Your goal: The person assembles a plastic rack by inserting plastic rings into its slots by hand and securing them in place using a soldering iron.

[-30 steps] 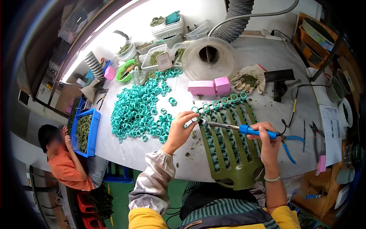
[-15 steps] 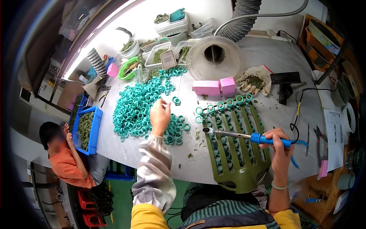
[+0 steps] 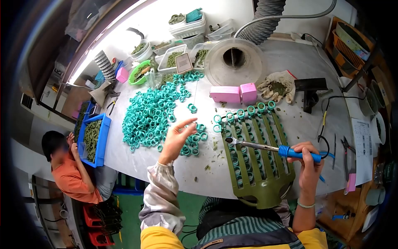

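My right hand (image 3: 307,159) grips the blue handle of a soldering iron (image 3: 259,146). The iron's dark tip points left, over the upper left part of an olive-green slatted rack (image 3: 259,176). Teal rings sit in rows between and under the slats, and a few teal rings (image 3: 251,110) stand along its far edge. My left hand (image 3: 177,140) hovers at the right side of a large heap of teal rings (image 3: 147,114). Its index finger and thumb reach to the right, apart, and I see nothing between them. Several loose rings (image 3: 199,137) lie just beyond its fingers.
Two pink blocks (image 3: 224,94), a stained glove (image 3: 277,86) and a clear round hood (image 3: 233,62) stand behind the rack. Pliers (image 3: 347,155) lie at right. A person in orange (image 3: 76,178) sits at left by a blue bin (image 3: 103,139).
My left hand has moved right and slightly toward me from over the heap, its fingers now pointing right. The right hand and soldering iron have shifted slightly right.
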`<state>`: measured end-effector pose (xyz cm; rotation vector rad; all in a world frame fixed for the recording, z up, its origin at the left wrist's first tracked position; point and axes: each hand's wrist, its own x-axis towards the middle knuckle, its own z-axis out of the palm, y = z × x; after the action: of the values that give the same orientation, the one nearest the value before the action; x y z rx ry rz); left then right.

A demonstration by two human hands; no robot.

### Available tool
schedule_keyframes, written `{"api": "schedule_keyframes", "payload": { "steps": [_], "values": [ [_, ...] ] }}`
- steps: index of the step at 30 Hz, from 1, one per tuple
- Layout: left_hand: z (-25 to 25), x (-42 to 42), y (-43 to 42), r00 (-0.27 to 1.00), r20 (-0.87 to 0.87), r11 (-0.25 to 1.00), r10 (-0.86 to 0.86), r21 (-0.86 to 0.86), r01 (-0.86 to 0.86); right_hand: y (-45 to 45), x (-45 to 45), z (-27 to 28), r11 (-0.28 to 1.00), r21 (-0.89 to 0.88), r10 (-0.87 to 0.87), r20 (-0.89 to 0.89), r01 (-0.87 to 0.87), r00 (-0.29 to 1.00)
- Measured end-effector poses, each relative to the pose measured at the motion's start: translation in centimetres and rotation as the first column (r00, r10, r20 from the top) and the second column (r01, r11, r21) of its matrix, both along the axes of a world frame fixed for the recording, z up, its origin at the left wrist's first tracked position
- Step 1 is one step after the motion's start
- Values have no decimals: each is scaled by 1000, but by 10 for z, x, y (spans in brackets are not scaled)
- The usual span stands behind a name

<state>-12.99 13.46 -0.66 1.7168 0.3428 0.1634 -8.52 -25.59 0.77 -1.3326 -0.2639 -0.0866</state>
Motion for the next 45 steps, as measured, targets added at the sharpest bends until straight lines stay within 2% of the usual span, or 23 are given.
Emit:
{"api": "schedule_keyframes", "payload": {
  "steps": [1, 3, 4, 5, 7, 8, 12, 15, 20, 23, 28, 32, 36, 39, 41, 42, 45],
  "values": [
    [1, -5, -10, 999, -4, 997, -41, 65, 42, -1, 0, -1, 1000, -1, 0, 0, 0, 1000],
    [-6, -12, -23, 995, -49, 947, -83, 308, 94, -2, -1, -3, 1000, -6, 1, 10, -1, 1000],
    [-7, -14, -34, 995, -49, 957, -90, 273, 100, -3, -1, -3, 1000, -9, 1, 15, -1, 1000],
    [-7, -16, -49, 995, 32, 985, -98, 149, 92, -3, -2, -4, 1000, -7, 11, 17, -11, 1000],
    [5, -17, -60, 971, 33, 863, -237, 465, 195, -3, -2, -5, 999, -2, 32, 21, -32, 999],
    [0, -16, -63, 966, 75, 860, -246, 476, 182, -3, -2, -6, 999, 0, 35, 15, -35, 999],
    [10, -17, -69, 971, 1, 855, -239, 474, 210, -4, -4, -9, 998, 18, 53, 17, -54, 998],
    [1, -19, -69, 969, 21, 867, -247, 452, 211, -6, -4, -10, 997, 19, 78, 32, -79, 996],
    [5, -15, -78, 947, 111, 822, -303, 533, 200, -4, -4, -13, 995, 26, 98, 31, -99, 995],
    [-3, -7, -74, 919, 139, 567, -370, 817, 105, -1, -2, -18, 992, 50, 116, 32, -118, 993],
    [-6, -1, -75, 906, 128, 572, -403, 808, 141, 14, -1, -18, 989, 80, 126, 21, -127, 992],
    [-6, 2, -74, 891, 149, 548, -428, 827, 125, 2, -2, -14, 994, 31, 106, 60, -108, 993],
    [-6, 1, -72, 894, 178, 596, -411, 794, 116, -9, -2, -10, 995, 20, 93, 52, -94, 994],
    [-18, 5, -44, 983, 169, 805, -77, 593, -39, -10, -3, -8, 993, 31, 110, 39, -111, 993],
    [-29, 3, -14, 984, 155, 567, 86, 805, -176, -10, -4, -7, 994, 32, 105, 43, -107, 994],
    [-41, -4, 4, 989, 140, 421, 57, 894, -151, -10, -5, -6, 994, 33, 103, 45, -104, 994],
    [-49, -18, 23, 997, 16, 303, 78, 952, -39, -9, -7, -3, 995, 24, 98, 40, -99, 994]
  ]
}}
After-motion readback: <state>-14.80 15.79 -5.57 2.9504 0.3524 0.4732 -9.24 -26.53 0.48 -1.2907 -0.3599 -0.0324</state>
